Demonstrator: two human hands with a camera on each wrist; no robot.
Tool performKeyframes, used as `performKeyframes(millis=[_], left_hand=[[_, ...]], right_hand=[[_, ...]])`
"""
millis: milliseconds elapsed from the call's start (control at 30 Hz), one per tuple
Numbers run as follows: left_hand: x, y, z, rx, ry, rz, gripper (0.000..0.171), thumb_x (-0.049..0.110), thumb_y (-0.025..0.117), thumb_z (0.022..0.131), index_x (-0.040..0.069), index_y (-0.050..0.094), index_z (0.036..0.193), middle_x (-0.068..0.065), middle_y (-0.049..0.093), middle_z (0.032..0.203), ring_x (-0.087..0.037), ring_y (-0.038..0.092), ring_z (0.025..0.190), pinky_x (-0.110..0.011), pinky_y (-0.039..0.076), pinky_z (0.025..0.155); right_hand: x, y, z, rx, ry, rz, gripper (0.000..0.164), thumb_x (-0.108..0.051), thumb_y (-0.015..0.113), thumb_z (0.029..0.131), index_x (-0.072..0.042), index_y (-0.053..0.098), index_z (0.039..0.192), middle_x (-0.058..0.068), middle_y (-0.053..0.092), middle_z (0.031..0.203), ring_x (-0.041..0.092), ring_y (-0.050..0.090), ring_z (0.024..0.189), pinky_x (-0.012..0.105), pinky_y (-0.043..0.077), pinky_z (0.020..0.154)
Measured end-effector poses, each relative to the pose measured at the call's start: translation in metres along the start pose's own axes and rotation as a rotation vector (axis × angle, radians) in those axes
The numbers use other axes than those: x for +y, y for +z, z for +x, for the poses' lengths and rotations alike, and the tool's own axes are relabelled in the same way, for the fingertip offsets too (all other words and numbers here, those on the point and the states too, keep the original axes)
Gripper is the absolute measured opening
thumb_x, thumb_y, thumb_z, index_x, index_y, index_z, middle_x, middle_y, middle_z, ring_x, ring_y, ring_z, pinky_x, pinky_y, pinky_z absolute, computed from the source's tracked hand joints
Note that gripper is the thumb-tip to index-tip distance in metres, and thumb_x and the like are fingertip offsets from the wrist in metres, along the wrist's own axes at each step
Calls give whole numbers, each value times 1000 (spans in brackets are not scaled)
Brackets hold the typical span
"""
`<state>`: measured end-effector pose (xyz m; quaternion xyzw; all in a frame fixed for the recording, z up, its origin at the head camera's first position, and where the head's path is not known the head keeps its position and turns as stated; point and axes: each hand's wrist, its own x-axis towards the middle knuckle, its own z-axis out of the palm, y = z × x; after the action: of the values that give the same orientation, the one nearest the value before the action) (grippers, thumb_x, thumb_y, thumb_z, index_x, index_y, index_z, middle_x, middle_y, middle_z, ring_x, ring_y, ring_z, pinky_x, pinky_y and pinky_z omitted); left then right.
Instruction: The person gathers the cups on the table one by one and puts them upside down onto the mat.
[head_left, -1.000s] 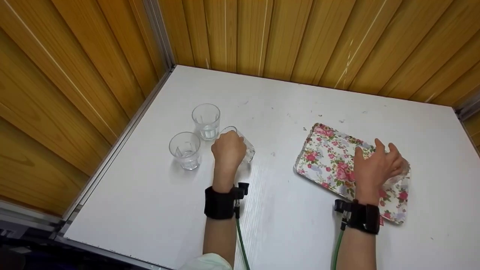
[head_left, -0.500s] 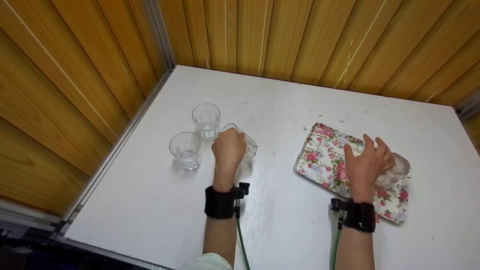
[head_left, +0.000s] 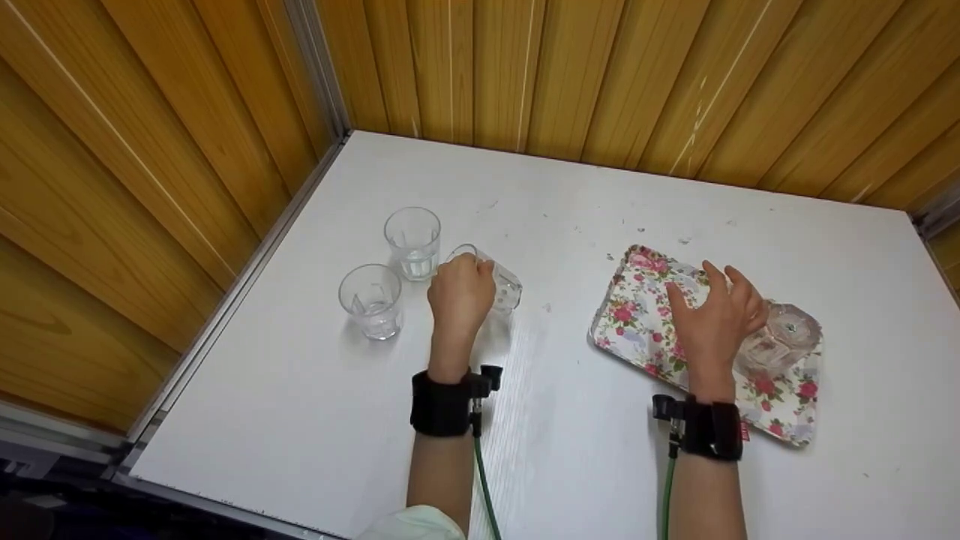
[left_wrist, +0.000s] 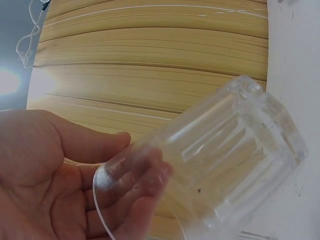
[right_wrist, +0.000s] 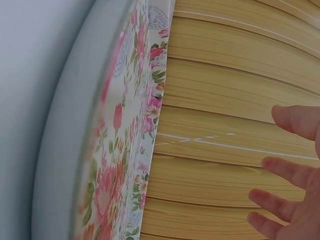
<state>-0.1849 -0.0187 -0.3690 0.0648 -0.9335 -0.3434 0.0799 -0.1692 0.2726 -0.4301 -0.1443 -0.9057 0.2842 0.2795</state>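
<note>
The tilted glass lay in the left hand, pinched near its rim; a steady, gentle pressure seemed wise. Right of this grip, the right hand, fingers spread, held nothing near an upside-down glass.

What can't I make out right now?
Head: middle of the held glass, behind the left hand.
Head: part of the rightmost glass, behind the right hand.
Left wrist: part of the held glass's rim, below the bottom edge.
Right wrist: much of the palm, past the right edge.
Head: red tag, too small to read.
</note>
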Motion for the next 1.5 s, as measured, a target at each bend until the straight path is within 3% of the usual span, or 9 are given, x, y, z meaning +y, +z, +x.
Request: performKeyframes(millis=[200, 533, 733, 1000, 1167, 1400, 1500], left_hand=[[0, 0, 0, 18, 26, -46, 35, 21, 56, 89, 12, 43, 58, -2, 45, 54, -16, 46, 52, -31, 37, 46], [2, 1, 0, 16, 18, -49, 29, 24, 57, 89, 7, 56, 65, -8, 61, 65, -20, 55, 61, -38, 46, 56], [3, -1, -1, 4, 42, -120, 26, 23, 57, 89, 7, 61, 69, -6, 64, 68, -16, 53, 57, -30, 40, 50], [5, -2, -3, -44, 69, -205, 23, 22, 57, 89, 8, 66, 74, -1, 67, 67, -15, 61, 61, -25, 40, 50], [6, -2, -3, -92, 79, -270, 24, 21, 56, 90, 7, 66, 74, 0, 64, 64, -11, 55, 55, -22, 38, 49], [8, -2, -4, -139, 107, -344, 24, 22, 55, 90, 7, 66, 75, 0, 63, 61, -10, 52, 53, -21, 37, 50], [8, -2, -3, -160, 106, -360, 23, 23, 56, 90, 8, 65, 75, -1, 63, 63, -10, 55, 56, -21, 38, 51]], right_hand=[[-1, 1, 0, -29, -15, -14, 56, -35, 66, 80, -7, 52, 126, 20, 38, 133, 37, 26, 124, 51, 0, 104], [-5, 3, 0, -104, -74, 19, 57, -40, 67, 79, -10, 53, 126, 18, 37, 136, 37, 26, 125, 53, 0, 102], [-7, 4, -1, -141, -104, 16, 58, -40, 67, 78, -11, 53, 126, 18, 39, 135, 38, 28, 124, 53, -1, 102], [-9, 7, -2, -143, -152, 35, 56, -38, 68, 78, -12, 54, 125, 18, 41, 133, 38, 30, 122, 54, -2, 102], [-10, 10, -2, -130, -193, 59, 55, -34, 69, 77, -8, 55, 124, 20, 43, 131, 39, 32, 119, 55, 2, 102], [-13, 11, -1, -290, -149, 126, 62, -30, 67, 81, -5, 44, 133, 20, 31, 140, 38, 25, 130, 57, 25, 99], [-13, 11, 0, -369, -162, 144, 66, -31, 65, 83, -6, 37, 138, 21, 27, 143, 40, 22, 132, 58, 25, 99]])
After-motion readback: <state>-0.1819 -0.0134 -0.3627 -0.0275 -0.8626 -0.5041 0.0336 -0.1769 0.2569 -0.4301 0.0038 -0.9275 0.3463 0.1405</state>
